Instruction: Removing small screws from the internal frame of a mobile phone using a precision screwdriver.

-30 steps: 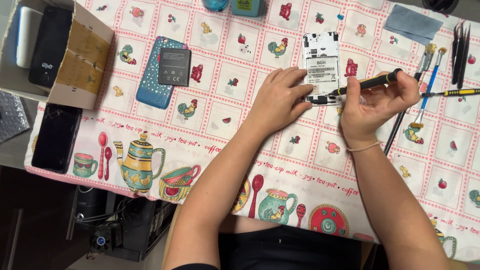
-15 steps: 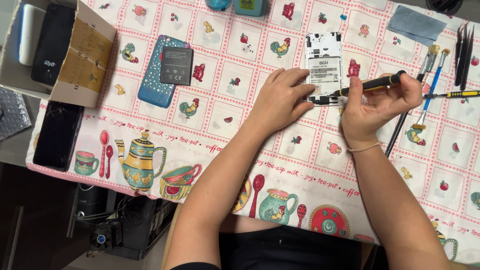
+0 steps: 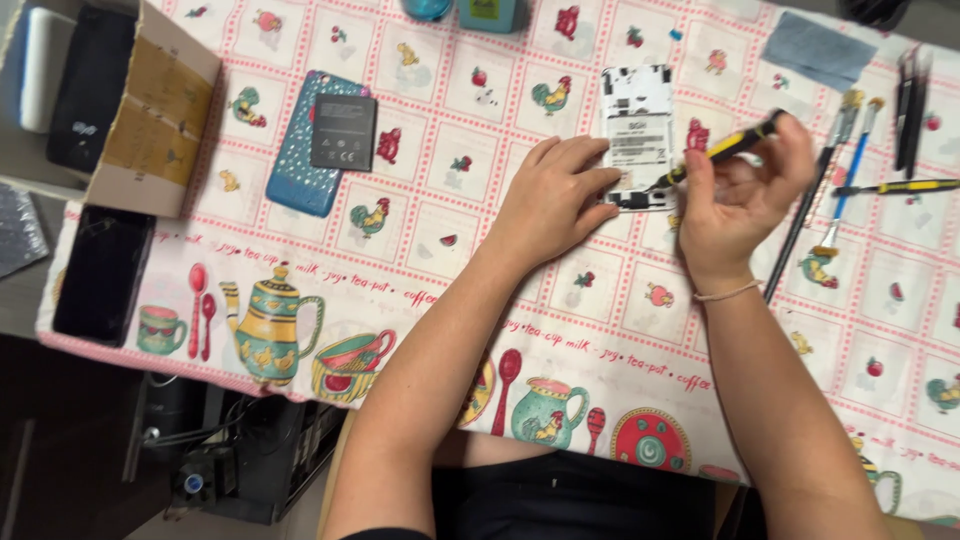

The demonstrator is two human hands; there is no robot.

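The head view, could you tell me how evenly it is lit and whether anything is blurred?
Head view: light is soft and even on the tablecloth, with only faint shadows beside the left hand and right hand; the opened phone and screwdriver look reasonably sharp; the area under the table, bottom left, is dark.

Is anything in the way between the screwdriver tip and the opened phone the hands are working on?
Nothing visible. The right hand holds the yellow-and-black screwdriver with its tip at the lower edge of the opened phone. The left hand rests against the phone's left side, clear of the tip.
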